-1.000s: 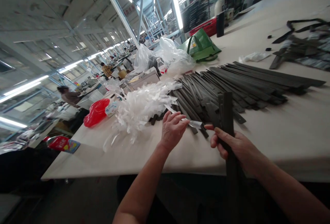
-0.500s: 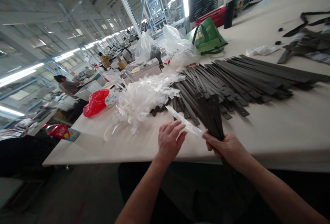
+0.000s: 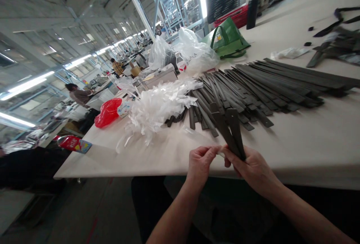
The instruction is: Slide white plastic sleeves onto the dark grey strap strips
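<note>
My right hand (image 3: 257,167) is wrapped round several dark grey flat strips (image 3: 236,129), whose ends fan upward out of the grip. Between its thumb and forefinger is the end of a translucent white plastic sleeve (image 3: 221,154). My left hand (image 3: 200,163) meets it there, thumb and fingertips pinched on the same sleeve; most of the sleeve is hidden or hard to make out. Beyond my hands lies a wide spread of dark grey strips (image 3: 281,84) on the table. Left of them is a loose heap of white plastic sleeves (image 3: 157,105).
The pale table (image 3: 168,161) has a red plastic bag (image 3: 108,113) and a red packet (image 3: 73,144) at its left. Behind the heap are clear plastic bags (image 3: 194,51), a bottle (image 3: 180,62) and a green bag (image 3: 229,39). A person (image 3: 77,94) sits at a far left bench.
My left hand has moved right and down to my right hand, and its spread fingers have closed on the plastic sleeve. The right hand still holds the strips.
</note>
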Tool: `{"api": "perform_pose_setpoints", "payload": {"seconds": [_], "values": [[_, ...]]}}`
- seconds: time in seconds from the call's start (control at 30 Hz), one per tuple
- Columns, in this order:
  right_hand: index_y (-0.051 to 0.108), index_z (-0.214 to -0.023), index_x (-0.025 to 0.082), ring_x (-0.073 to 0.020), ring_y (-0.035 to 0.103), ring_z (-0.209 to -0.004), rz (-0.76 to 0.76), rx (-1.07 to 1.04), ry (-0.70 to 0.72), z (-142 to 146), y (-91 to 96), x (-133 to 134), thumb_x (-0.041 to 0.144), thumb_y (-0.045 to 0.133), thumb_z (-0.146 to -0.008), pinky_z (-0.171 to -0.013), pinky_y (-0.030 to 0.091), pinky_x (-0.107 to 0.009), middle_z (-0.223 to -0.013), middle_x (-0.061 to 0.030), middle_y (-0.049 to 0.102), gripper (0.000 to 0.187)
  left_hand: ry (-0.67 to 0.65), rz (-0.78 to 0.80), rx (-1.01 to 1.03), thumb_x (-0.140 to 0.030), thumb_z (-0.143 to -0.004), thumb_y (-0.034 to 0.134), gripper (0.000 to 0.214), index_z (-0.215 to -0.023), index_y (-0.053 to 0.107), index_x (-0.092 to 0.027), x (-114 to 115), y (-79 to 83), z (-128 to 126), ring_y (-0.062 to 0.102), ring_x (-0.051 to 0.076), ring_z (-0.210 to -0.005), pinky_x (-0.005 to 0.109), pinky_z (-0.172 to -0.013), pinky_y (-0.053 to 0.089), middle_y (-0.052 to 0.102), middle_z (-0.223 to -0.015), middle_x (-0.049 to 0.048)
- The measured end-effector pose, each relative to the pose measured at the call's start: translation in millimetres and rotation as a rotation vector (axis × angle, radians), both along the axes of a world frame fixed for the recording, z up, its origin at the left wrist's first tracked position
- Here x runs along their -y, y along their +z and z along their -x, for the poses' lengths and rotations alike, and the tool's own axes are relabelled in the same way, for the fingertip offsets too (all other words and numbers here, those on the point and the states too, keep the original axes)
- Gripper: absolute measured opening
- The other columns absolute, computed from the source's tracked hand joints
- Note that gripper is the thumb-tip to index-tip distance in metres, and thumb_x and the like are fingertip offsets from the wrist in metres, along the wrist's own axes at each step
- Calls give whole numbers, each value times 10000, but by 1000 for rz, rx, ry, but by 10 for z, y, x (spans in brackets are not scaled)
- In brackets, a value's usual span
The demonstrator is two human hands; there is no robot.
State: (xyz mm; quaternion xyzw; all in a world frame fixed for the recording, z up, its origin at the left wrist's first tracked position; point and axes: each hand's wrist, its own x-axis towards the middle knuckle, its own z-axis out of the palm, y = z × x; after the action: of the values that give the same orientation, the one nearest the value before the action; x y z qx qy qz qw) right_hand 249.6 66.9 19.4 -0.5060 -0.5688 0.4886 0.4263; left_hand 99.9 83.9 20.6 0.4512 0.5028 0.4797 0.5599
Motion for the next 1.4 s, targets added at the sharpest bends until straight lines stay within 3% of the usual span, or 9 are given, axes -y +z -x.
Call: {"api": "perform_pose_setpoints", "payload": {"seconds": [0.13,0.3,0.4,0.6,0.83,1.07,1.4], "values": [[523,-1061,176,-84,433,-422,24,-82,42,-21,-37,5,621,379,-916,-387,372,-211,-708,8,583,489,152,42,194,-406,-651,792,284,-710,721,-138,-131,87,142,613,127,-674,257,-691,470,707,-715,44],[547,-868,183,-89,437,-432,67,12,142,14,-13,41,623,342,-928,-425,383,-221,-626,24,519,489,267,-6,456,-367,-583,848,322,-619,617,-146,-298,234,292,619,87,-606,211,-656,481,651,-606,-16],[538,-741,186,-96,426,-442,54,70,162,37,4,67,619,344,-924,-437,372,-222,-546,36,436,509,318,-22,513,-356,-577,855,323,-663,626,-145,-352,295,348,649,98,-637,216,-670,500,693,-661,1],[529,-693,193,-105,391,-430,-10,101,204,40,-36,100,587,344,-927,-422,335,-220,-468,46,357,494,337,-58,555,-323,-595,850,287,-682,641,-146,-389,308,398,665,102,-625,219,-664,511,711,-666,-1],[524,-688,184,-97,418,-449,39,80,208,82,-68,71,580,379,-916,-416,363,-208,-569,20,450,479,335,-46,550,-308,-590,852,279,-684,648,-144,-362,303,379,654,95,-606,222,-659,514,705,-656,-3],[515,-692,182,-91,397,-449,70,61,226,86,-87,66,610,361,-912,-424,356,-204,-563,36,408,505,355,-38,536,-321,-543,873,318,-674,640,-149,-365,302,401,658,102,-614,223,-647,508,703,-660,-3],[525,-725,175,-89,433,-468,94,75,307,113,-107,50,592,374,-922,-423,365,-197,-629,17,495,485,317,-108,455,-334,-602,836,264,-664,654,-154,-367,218,426,656,109,-647,244,-705,519,694,-662,-4]]}}
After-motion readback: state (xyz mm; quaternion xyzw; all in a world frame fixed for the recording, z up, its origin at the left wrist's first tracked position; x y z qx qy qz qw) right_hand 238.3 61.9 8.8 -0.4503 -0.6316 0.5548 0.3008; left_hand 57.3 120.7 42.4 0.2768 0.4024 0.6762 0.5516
